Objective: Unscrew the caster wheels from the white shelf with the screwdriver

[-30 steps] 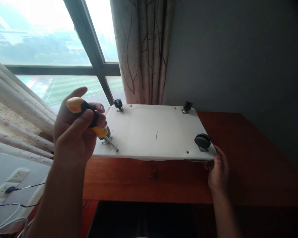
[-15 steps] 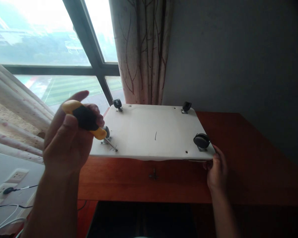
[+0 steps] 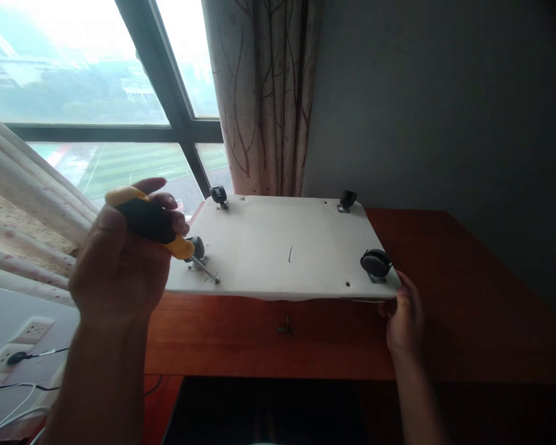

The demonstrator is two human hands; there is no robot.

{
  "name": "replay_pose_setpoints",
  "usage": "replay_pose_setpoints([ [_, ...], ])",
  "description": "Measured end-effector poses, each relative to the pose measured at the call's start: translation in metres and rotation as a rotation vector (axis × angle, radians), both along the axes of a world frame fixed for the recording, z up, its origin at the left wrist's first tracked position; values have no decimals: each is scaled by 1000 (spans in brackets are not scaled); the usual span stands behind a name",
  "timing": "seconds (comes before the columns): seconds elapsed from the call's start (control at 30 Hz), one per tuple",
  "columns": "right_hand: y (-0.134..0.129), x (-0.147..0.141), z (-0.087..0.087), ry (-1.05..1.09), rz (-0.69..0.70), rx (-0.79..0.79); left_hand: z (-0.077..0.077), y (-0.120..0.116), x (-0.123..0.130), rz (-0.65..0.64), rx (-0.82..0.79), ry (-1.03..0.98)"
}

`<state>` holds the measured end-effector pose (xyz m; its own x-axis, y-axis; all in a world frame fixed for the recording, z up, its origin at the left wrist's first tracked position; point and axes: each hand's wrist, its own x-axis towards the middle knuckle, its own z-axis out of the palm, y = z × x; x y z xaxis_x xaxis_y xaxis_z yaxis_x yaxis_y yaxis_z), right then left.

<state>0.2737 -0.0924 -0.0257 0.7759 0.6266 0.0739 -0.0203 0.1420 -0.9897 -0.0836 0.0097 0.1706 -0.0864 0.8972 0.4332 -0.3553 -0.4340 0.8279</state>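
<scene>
My left hand [image 3: 125,266] is wrapped round the yellow and black handle of a screwdriver [image 3: 151,224]. Its shaft slants down to a screw [image 3: 217,281] near the front left corner of a white board [image 3: 278,247]. Black casters stand up from the board's corners: back left [image 3: 219,196], back right [image 3: 347,199], front right [image 3: 375,264], and front left [image 3: 196,248], partly behind the screwdriver. My right hand [image 3: 405,315] grips the board's front right corner, with some fingers hidden under it.
The board rests on a reddish-brown table [image 3: 445,309]. Small metal pieces [image 3: 286,327] lie in front of it. A patterned curtain [image 3: 269,99] and a window are behind. At the lower left are a wall socket [image 3: 33,330] and cables.
My left hand and the screwdriver handle have shifted slightly left and down, while the tip remains at the screw. My right hand and the board look almost unmoved.
</scene>
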Motion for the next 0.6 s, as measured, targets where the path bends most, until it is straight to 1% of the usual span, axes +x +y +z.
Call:
replay_pose_setpoints([
  [0.13, 0, 1, -1, -9, -3, -8, -2, -2, -2, -18, 11, -3],
  [0.27, 0, 1, -2, -19, 4, -17, -3, -1, -6, -38, 17, 74],
  [0.4, 0, 2, -2, -16, -3, -17, -5, 1, 0, 5, 40, 72],
  [0.53, -1, 2, -2, -19, 3, -22, -7, 6, 8, 94, 60, 56],
  [0.6, -1, 2, -2, -18, 7, -22, -9, 8, 10, 117, 85, 67],
])
